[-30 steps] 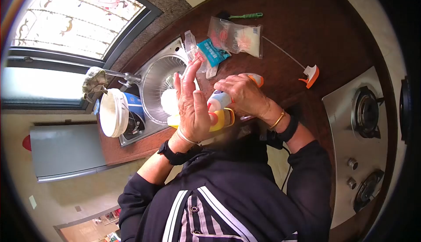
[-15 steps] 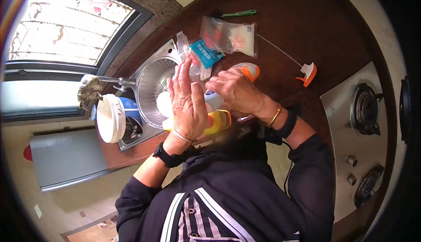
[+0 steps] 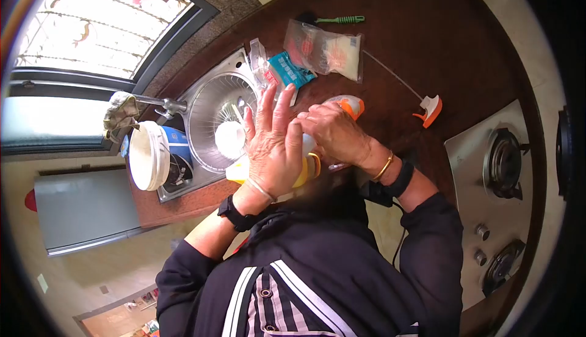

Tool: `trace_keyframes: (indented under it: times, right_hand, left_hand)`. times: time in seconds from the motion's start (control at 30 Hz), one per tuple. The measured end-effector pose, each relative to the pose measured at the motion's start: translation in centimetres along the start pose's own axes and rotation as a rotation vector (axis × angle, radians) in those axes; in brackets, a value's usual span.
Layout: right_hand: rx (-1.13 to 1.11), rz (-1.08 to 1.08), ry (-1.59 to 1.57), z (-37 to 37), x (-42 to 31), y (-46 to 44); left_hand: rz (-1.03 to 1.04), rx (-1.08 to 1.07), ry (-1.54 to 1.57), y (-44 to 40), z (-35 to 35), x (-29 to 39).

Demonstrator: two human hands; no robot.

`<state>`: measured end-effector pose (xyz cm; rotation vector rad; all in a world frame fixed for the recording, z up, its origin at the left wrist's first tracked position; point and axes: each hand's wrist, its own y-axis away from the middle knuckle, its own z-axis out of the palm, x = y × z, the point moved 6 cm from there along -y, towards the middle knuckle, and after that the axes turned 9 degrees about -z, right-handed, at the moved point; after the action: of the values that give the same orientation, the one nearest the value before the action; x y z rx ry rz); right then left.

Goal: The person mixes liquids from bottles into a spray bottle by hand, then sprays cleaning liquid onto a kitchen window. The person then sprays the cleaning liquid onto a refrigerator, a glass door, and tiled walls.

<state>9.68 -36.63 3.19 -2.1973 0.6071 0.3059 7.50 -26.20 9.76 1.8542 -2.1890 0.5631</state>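
My left hand (image 3: 273, 144) is raised with its fingers apart, in front of a yellow bottle (image 3: 238, 171) near the counter's front edge. Beside it, my right hand (image 3: 334, 130) is curled round the top of a pale bottle (image 3: 309, 144), mostly hidden by both hands. An orange and white bottle (image 3: 350, 105) stands just beyond my right hand. Farther back lie a blue packet (image 3: 289, 70) and a clear bag of white powder (image 3: 342, 55). Left of my left hand, a round white object (image 3: 230, 139) sits in the sink.
The metal sink (image 3: 201, 108) has a tap with a cloth (image 3: 121, 114) hung on it. A white bucket (image 3: 146, 155) stands at its left. A spray head (image 3: 430, 110) with a long tube and a green-handled brush (image 3: 342, 19) lie on the counter. The gas stove (image 3: 464, 172) is right.
My left hand has shifted slightly right and covers more of the pale and yellow bottles. More of the white object in the sink shows. My right hand keeps its grip.
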Motion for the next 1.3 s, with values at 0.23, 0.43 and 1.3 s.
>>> trace_keyframes:
  times: [0.23,0.43,1.3]
  right_hand:
    - [0.046,0.001,-0.029,-0.9,-0.2,0.1]
    - [0.05,0.011,-0.011,-0.9,0.0,0.1]
    - [0.057,0.024,-0.031,-0.9,-0.1,0.8]
  left_hand:
    - [-0.072,-0.018,0.175,0.1,-1.3,-0.2]
    - [-0.017,-0.031,0.04,0.1,-0.9,0.5]
    - [0.025,-0.034,-0.037,0.5,-1.4,0.9]
